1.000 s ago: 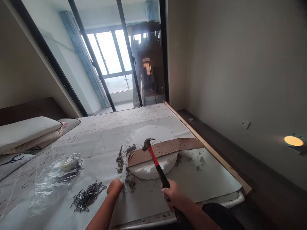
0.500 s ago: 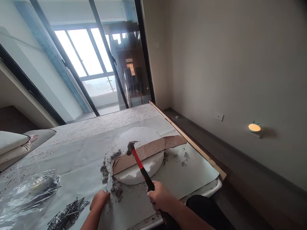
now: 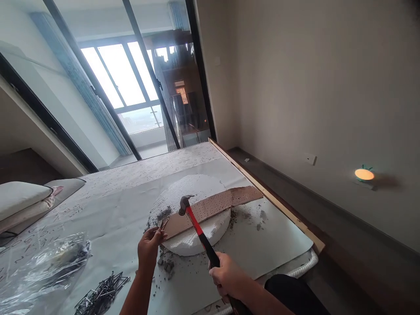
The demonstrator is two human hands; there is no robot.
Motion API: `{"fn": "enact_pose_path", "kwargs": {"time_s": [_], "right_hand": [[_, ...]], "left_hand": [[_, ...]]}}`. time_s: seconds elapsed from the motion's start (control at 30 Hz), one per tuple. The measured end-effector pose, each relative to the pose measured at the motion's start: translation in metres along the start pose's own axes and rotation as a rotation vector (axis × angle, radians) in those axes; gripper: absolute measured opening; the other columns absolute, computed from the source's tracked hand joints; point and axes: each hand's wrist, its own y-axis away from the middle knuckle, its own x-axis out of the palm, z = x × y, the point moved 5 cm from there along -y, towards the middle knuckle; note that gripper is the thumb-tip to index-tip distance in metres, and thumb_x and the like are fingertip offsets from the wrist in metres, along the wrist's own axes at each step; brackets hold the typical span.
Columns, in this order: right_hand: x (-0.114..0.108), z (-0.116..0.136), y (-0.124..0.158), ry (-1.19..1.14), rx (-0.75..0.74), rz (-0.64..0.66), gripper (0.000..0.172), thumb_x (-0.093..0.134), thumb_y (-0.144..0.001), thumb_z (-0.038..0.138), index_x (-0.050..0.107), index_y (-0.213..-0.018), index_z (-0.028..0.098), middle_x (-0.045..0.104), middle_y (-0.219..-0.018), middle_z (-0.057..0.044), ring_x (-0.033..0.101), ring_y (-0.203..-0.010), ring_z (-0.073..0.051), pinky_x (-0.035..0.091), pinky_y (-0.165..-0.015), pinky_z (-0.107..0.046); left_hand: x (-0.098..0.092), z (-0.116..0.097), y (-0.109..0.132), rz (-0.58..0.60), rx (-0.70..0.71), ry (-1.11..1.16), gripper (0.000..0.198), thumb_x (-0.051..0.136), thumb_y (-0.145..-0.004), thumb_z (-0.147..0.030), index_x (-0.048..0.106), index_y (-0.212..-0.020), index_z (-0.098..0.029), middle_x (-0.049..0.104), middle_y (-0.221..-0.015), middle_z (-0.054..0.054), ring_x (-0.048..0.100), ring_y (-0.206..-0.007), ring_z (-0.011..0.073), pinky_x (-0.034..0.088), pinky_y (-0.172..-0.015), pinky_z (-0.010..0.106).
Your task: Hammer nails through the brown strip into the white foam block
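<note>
My right hand [image 3: 226, 275] is wrapped round the black grip of a claw hammer [image 3: 199, 231] with a red neck. The hammer's steel head is raised and appears in front of a long brown cardboard strip [image 3: 216, 204] dotted with rows of small holes. This strip lies across a round white foam disc [image 3: 188, 188]. At the strip's left end, my left hand [image 3: 151, 247] has its thumb and fingers pinched together on the creased edge. Whether a small piece is also between those fingertips is hard to make out.
Grey crumbs [image 3: 166, 264] lie around the disc on a pale sheet [image 3: 111, 210]. A pile of dark nails [image 3: 101, 293] and a clear plastic bag [image 3: 49, 267] are at the lower left. A wooden edge [image 3: 288, 218] runs along the right, and folded bedding [image 3: 22, 199] sits at the left.
My left hand has moved up and forward from the sheet to the strip's left end. The hammer stays raised in my right hand, and the view has shifted slightly.
</note>
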Motion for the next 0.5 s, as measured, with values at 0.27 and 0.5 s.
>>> {"fn": "enact_pose_path", "kwargs": {"time_s": [0.27, 0.5], "right_hand": [[0.0, -0.026, -0.007, 0.003, 0.055, -0.009, 0.02, 0.044, -0.057, 0.029, 0.036, -0.075, 0.023, 0.028, -0.038, 0.015, 0.019, -0.027, -0.004, 0.02, -0.028, -0.019], [-0.02, -0.05, -0.021, 0.043, 0.007, -0.012, 0.02, 0.053, -0.058, 0.033, 0.043, -0.07, 0.021, 0.027, -0.042, 0.012, 0.029, -0.038, -0.005, 0.023, -0.042, -0.02]], "left_hand": [[0.017, 0.007, -0.022, 0.152, -0.106, 0.226, 0.036, 0.068, -0.061, -0.04, 0.053, -0.083, -0.016, 0.07, -0.075, 0.007, 0.069, -0.078, 0.0231, 0.056, -0.076, 0.04], [0.014, 0.013, -0.055, 0.094, 0.1, -0.072, 0.026, 0.064, -0.063, -0.041, 0.057, -0.067, -0.016, 0.069, -0.069, 0.004, 0.066, -0.072, 0.0189, 0.052, -0.069, 0.03]]}}
